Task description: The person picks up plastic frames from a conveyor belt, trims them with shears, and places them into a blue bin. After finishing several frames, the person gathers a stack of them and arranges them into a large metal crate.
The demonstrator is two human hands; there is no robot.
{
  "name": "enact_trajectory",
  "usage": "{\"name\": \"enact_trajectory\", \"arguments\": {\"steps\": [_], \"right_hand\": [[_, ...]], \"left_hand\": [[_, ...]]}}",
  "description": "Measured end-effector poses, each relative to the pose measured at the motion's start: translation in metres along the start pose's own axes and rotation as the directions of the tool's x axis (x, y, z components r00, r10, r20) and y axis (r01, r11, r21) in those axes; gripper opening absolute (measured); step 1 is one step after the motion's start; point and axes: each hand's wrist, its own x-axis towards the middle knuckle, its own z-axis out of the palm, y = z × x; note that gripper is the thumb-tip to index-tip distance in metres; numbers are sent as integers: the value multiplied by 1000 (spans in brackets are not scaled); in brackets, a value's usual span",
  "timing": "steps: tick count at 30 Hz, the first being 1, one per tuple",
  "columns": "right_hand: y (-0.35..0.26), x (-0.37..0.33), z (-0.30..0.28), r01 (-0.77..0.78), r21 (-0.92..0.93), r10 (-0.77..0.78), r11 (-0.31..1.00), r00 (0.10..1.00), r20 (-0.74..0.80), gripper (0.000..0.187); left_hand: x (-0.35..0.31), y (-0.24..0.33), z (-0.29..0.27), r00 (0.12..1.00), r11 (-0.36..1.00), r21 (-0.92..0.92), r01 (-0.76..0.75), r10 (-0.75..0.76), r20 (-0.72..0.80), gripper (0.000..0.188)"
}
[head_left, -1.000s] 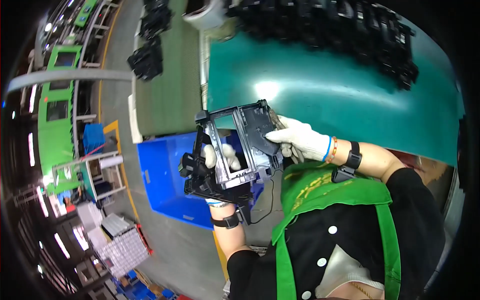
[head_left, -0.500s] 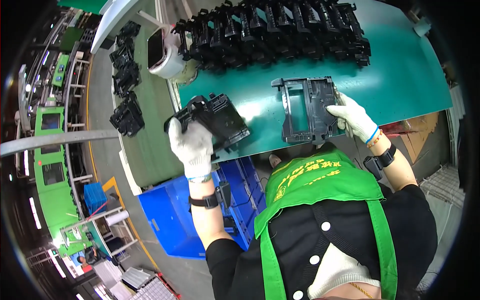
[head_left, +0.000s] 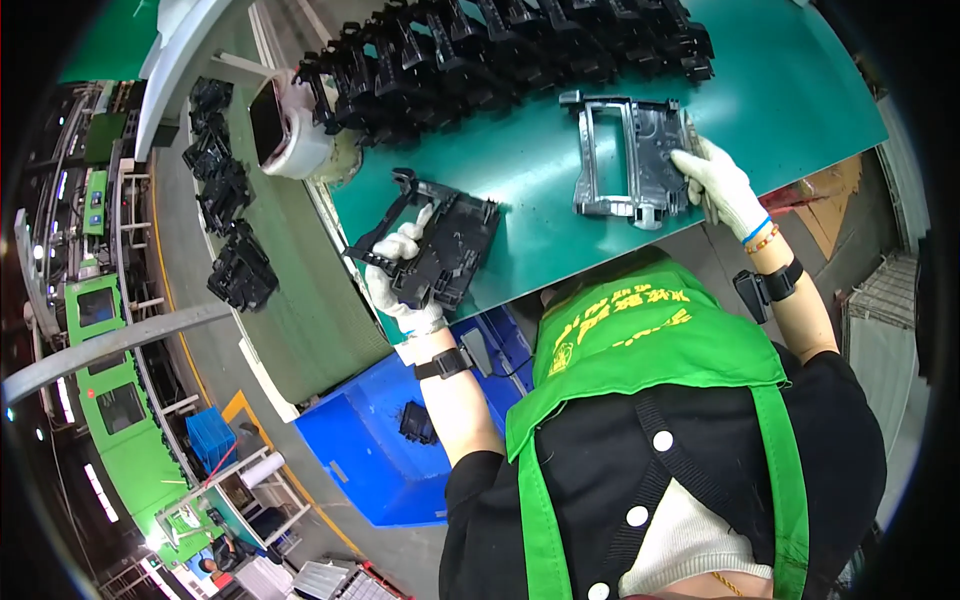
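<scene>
My left hand (head_left: 388,288), in a white glove, grips a black plastic frame (head_left: 458,250) over the table's near left edge. Its fingers show through the frame's opening, and the ribbed side faces up. On the right, a similar black plastic housing (head_left: 655,150) with a long rectangular window is held at its right edge by my gloved right hand (head_left: 725,185). The thumb lies on top of that housing. A thin greyish strip shows beside the right fingers; what it is I cannot make out. The two parts are apart from each other.
Several black housings (head_left: 480,60) stand in a row along the back of the teal table (head_left: 790,95). A phone (head_left: 267,122) leans on a white round holder (head_left: 305,150). More black parts (head_left: 240,268) lie on the green conveyor (head_left: 310,310) at left. Below is a blue bin (head_left: 350,450) containing a black piece (head_left: 418,423).
My left hand has turned its frame, so the fingers now show through the opening. The right-hand housing stays held in much the same pose. The whole view has shifted.
</scene>
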Motion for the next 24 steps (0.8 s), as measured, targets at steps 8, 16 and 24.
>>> {"name": "enact_trajectory", "arguments": {"steps": [8,16,24], "right_hand": [[-25,-27,15,419,-303,-491,856,843,-221,48],[-83,-59,105,721,-645,-531,253,661,531,40],[-77,-34,208,792,-594,-288,-144,540,791,44]], "left_hand": [[-54,37,19,851,920,300,251,-61,-522,56],[-47,25,28,708,758,511,405,94,-700,56],[-50,3,14,631,751,560,350,253,-733,49]]}}
